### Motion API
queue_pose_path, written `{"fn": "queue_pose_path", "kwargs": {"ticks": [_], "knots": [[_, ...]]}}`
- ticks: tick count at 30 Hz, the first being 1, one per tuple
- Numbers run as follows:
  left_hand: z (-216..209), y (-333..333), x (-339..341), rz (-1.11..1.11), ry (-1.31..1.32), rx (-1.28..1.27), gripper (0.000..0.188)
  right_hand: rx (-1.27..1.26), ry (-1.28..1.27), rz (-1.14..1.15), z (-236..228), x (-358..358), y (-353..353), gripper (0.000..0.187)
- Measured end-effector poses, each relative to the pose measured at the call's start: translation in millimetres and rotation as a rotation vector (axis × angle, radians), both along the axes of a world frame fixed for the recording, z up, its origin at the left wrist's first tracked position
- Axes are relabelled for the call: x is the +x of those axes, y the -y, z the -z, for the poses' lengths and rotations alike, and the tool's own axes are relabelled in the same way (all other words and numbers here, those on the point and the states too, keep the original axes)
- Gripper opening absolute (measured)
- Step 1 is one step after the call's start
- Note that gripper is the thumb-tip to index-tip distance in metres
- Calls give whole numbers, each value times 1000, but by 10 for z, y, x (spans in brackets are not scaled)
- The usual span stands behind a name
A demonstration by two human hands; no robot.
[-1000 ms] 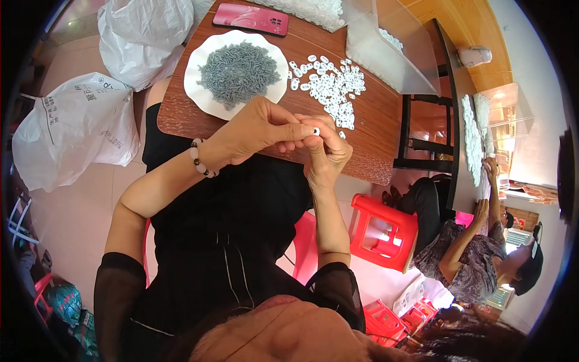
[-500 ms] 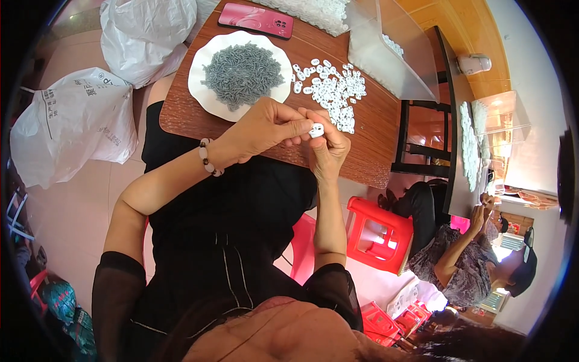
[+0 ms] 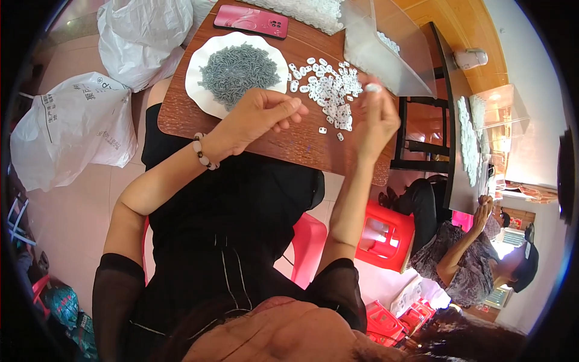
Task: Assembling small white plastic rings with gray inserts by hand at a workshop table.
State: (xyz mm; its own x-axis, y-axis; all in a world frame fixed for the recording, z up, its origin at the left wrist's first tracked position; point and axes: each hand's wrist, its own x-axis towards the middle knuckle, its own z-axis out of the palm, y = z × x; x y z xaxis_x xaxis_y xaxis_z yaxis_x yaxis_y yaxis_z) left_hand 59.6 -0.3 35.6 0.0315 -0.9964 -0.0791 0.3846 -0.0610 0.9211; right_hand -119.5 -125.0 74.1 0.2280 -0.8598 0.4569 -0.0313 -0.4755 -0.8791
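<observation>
My right hand [image 3: 379, 117], blurred by motion, pinches a small white plastic piece [image 3: 373, 88] over the right part of the table, just right of the pile. My left hand [image 3: 262, 117] is closed at the near edge of the plate, thumb against the bent fingers; whatever they hold, if anything, is hidden. A white scalloped plate [image 3: 194, 90] bears a heap of small grey screw-like parts [image 3: 238, 72]. To its right lies a loose pile of small white two-holed pieces [image 3: 332, 90], with a few strays nearer me.
The brown wooden table [image 3: 289, 145] also carries a pink phone [image 3: 252, 22] and a clear-walled bin [image 3: 386, 60] at the back. White sacks [image 3: 72, 130] stand on the left. To the right are a red stool [image 3: 386, 235] and a seated person [image 3: 464, 259] at another table.
My hands have parted. The right one has swung right and away from me with the white piece, past the pile; the left one has drawn back slightly to the left, still closed.
</observation>
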Motion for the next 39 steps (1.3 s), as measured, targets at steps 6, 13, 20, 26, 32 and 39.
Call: {"fn": "queue_pose_path", "kwargs": {"ticks": [6,13,20,26,32,39], "knots": [[-48,-19,49,-2,-73,52,30,-132,22,233,-508,-120,1009,29],[-66,-31,57,3,-57,56,29,-1,41,295,-506,-357,1971,18],[-17,-8,64,-39,17,72,26,146,-69,256,-323,-409,2281,21],[62,-102,56,-52,86,78,25,-183,-21,293,-141,-235,1712,21],[119,-283,133,-142,213,28,24,-200,-160,160,191,-221,782,25],[126,-360,176,-362,368,-185,21,-184,-294,18,579,-355,80,22]]}}
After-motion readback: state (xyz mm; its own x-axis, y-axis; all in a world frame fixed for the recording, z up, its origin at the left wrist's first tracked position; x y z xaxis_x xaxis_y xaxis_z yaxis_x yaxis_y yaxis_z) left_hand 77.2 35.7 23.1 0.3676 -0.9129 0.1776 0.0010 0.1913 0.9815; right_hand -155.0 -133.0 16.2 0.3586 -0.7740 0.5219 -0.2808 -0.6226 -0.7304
